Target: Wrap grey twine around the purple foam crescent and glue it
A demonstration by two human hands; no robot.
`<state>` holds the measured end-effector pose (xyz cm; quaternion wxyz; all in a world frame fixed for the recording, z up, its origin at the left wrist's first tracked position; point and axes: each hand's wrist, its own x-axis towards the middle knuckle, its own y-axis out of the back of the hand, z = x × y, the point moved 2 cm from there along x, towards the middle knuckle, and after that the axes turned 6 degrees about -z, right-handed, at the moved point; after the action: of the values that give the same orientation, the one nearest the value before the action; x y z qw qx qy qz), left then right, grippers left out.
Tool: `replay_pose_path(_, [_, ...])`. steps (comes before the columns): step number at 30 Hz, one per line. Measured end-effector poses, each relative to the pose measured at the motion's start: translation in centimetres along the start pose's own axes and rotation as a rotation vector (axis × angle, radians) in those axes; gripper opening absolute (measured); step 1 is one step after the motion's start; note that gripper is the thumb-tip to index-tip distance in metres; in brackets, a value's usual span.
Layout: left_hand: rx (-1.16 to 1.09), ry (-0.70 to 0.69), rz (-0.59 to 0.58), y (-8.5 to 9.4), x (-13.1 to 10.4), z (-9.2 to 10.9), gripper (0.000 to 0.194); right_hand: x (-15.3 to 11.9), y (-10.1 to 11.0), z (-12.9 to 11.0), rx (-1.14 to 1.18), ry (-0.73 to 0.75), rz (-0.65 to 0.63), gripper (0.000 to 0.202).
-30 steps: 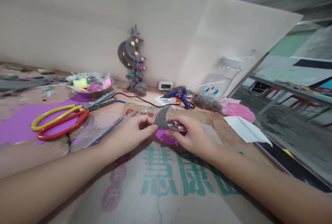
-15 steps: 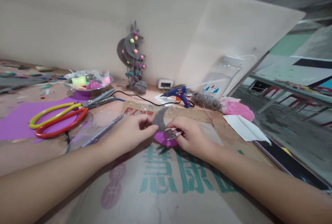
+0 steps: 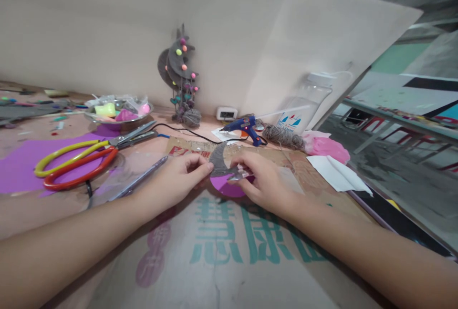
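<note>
A purple crescent (image 3: 227, 188), its upper horn wrapped in grey yarn (image 3: 218, 156), is held up above the cardboard. My left hand (image 3: 189, 171) pinches its left edge between thumb and fingers. On the right side, my right hand (image 3: 260, 179) is closed around a small shiny metal tool, seemingly tweezers (image 3: 241, 174), whose tips lie against the crescent where grey yarn meets bare purple. Fingers partly hide the tool. Behind the hands rests a blue glue gun (image 3: 246, 128), next to a bundle of grey yarn (image 3: 282, 137).
Red-and-yellow-handled scissors (image 3: 77, 163) lie on a purple sheet (image 3: 17, 161) at left, near a pen (image 3: 139, 179). A metal bowl (image 3: 118, 120) holds colourful pieces. A finished-looking crescent ornament (image 3: 179, 66), small clock (image 3: 226, 113), clear bottle (image 3: 309, 99) and white paper (image 3: 338, 173) stand or lie around.
The tool's two arms, spread apart before, now look closer together against the crescent. My right fingers have shifted over it. The whole view has moved slightly.
</note>
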<state>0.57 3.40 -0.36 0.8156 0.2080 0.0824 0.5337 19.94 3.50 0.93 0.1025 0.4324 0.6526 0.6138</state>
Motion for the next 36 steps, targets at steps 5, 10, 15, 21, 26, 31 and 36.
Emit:
replay_pose_path(5, [-0.009, -0.022, 0.018, 0.0, 0.1, -0.3, 0.035, -0.1, 0.7, -0.9, -0.143, 0.11, 0.031, 0.033])
replay_pose_path(10, [-0.034, -0.012, 0.018, 0.0, 0.2, -0.8, 0.036, 0.1, 0.6, -0.6, -0.234, 0.127, 0.055, 0.033])
replay_pose_path(15, [-0.017, -0.002, 0.03, 0.0, 0.3, -1.1, 0.036, 0.2, 0.7, -0.4, -0.283, 0.103, 0.034, 0.031])
replay_pose_path(21, [-0.027, -0.018, 0.035, -0.1, 0.3, -1.1, 0.036, 0.2, 0.6, -0.3, -0.296, 0.098, 0.014, 0.029])
replay_pose_path(26, [-0.047, -0.018, 0.026, -0.1, 0.4, -1.2, 0.034, 0.1, 0.5, -0.2, -0.306, 0.116, 0.017, 0.03])
replay_pose_path(31, [-0.078, -0.009, 0.029, -0.1, 0.3, -0.9, 0.033, 0.1, 0.5, -0.3, -0.299, 0.146, 0.03, 0.028])
replay_pose_path(36, [-0.068, 0.01, 0.014, -0.1, 0.2, -0.7, 0.031, 0.2, 0.5, -0.4, -0.331, 0.172, 0.036, 0.029])
